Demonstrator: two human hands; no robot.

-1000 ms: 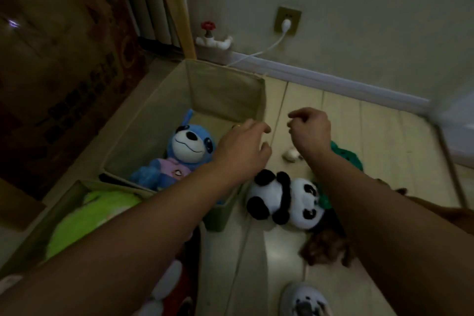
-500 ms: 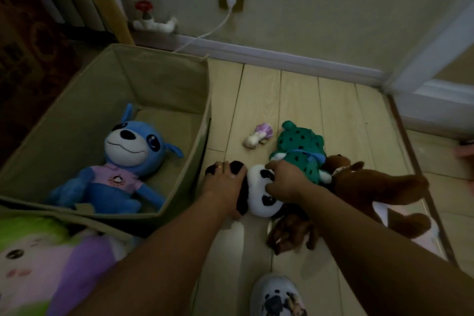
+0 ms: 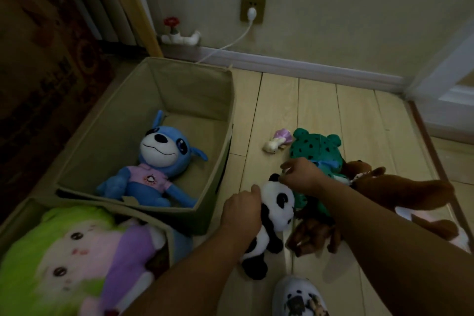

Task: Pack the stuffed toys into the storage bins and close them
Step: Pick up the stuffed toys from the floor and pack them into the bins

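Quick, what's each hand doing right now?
Left hand: gripping the panda by its body.
Right hand: pinching the panda at its ear.

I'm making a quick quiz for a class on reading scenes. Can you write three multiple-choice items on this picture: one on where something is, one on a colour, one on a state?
1. Where is the blue dog toy?
A. on the floor by the wall
B. in the open bin
C. under the slipper

2. What colour is the spotted toy beyond the panda?
A. green
B. red
C. yellow

3. What are the hands doing?
A. both hang idle
B. both grip the panda
C. both press down a lid

Answers:
1 B, it lies on the bin's bottom.
2 A, green with dark spots.
3 B, the left hand holds its body, and the right hand pinches its ear.
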